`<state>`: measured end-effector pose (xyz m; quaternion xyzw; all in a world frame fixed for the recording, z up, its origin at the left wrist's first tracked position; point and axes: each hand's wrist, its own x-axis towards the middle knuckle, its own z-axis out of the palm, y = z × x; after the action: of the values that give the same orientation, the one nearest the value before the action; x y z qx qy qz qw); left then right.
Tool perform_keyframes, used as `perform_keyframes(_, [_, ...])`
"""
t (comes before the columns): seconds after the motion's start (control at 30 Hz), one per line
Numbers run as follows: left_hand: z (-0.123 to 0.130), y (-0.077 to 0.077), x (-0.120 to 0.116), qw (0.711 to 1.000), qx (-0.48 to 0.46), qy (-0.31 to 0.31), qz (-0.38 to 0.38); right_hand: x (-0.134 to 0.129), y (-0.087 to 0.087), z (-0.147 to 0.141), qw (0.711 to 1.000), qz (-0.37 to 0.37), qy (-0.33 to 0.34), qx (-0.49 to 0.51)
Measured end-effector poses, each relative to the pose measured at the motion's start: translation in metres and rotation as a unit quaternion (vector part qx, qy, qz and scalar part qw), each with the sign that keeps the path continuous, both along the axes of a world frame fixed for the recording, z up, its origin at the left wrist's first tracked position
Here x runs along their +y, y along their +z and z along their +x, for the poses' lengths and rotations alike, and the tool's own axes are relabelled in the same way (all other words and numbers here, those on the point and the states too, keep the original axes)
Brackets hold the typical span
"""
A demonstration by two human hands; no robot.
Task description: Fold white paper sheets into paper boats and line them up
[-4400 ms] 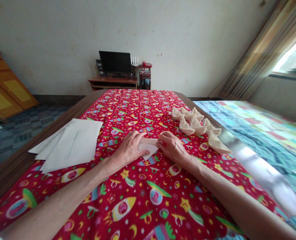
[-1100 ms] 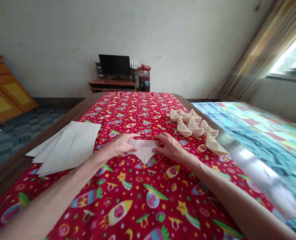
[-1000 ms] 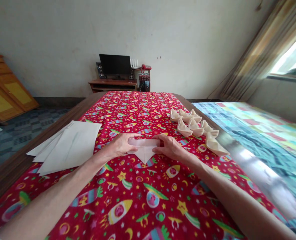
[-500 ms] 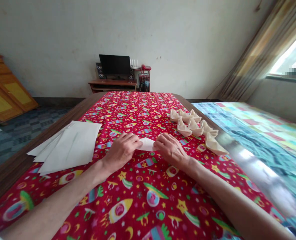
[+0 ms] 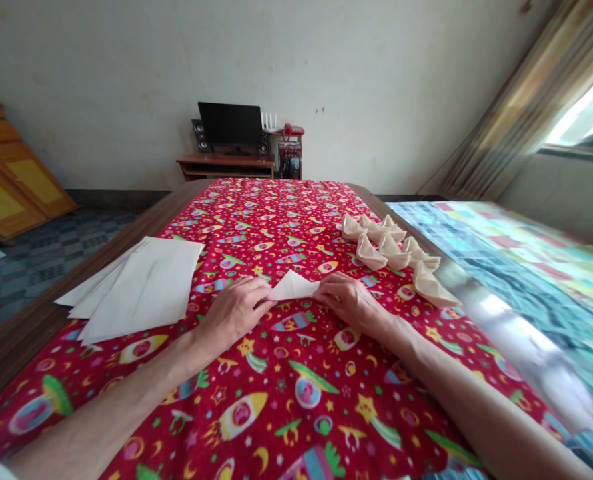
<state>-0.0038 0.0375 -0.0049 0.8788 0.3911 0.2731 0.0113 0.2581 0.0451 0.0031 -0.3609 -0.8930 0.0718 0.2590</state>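
Between my hands is a small folded piece of white paper (image 5: 295, 287), its pointed top facing away from me. My left hand (image 5: 241, 303) pinches its left end, and my right hand (image 5: 349, 300) pinches the right end. The fingers cover both ends of the paper. To the left lies a fanned stack of white paper sheets (image 5: 149, 287). Several folded paper boats (image 5: 389, 252), cream in tone, stand grouped to the right, beyond my right hand.
A red patterned cloth (image 5: 276, 400) covers the wooden table (image 5: 6, 353). Against the far wall a monitor (image 5: 230, 125) with speakers stands on a small desk (image 5: 226, 161). A bed (image 5: 516, 267) adjoins the right side, and a wooden cabinet (image 5: 19, 177) stands at left.
My hands have moved slightly apart. More of the folded paper shows between them, now with a clear triangular peak. The stack and the folded boats have stayed in place.
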Motion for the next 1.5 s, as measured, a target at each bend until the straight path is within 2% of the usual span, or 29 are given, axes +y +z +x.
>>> perform_keyframes(0.1, [0.000,-0.005,0.004,0.997,-0.064,-0.004,-0.037,0.003,-0.002,0.000,0.997,-0.054,-0.031,0.037])
perform_keyframes(0.2, [-0.001,-0.009,0.009,0.992,-0.108,0.006,-0.067,0.006,-0.003,-0.003,0.993,-0.073,-0.086,0.040])
perform_keyframes(0.43, [0.001,-0.007,0.015,0.993,-0.060,0.087,-0.048,0.008,-0.003,-0.013,0.975,-0.051,-0.212,-0.042])
perform_keyframes(0.63, [0.003,0.000,0.014,0.992,-0.031,0.101,-0.061,0.009,0.001,-0.016,0.966,-0.030,-0.237,-0.100])
perform_keyframes(0.87, [-0.002,-0.010,0.021,0.992,-0.055,0.106,-0.049,0.005,0.007,-0.020,0.966,-0.020,-0.233,-0.112])
perform_keyframes(0.97, [0.000,-0.010,0.019,0.991,-0.066,0.115,-0.013,0.007,0.006,-0.020,0.966,-0.022,-0.233,-0.113])
perform_keyframes(1.07, [0.006,-0.006,0.013,0.996,-0.037,0.083,0.027,0.009,0.004,-0.019,0.966,-0.025,-0.229,-0.118])
perform_keyframes(1.23, [0.021,-0.002,-0.002,0.996,0.077,-0.043,0.026,0.008,0.005,-0.020,0.963,-0.015,-0.242,-0.117])
perform_keyframes(1.37, [0.033,-0.003,-0.010,0.993,0.101,-0.056,0.009,0.006,0.006,-0.022,0.961,-0.022,-0.246,-0.120])
perform_keyframes(1.5, [0.039,-0.004,-0.015,0.993,0.109,-0.037,0.016,0.004,0.004,-0.021,0.963,0.005,-0.249,-0.104])
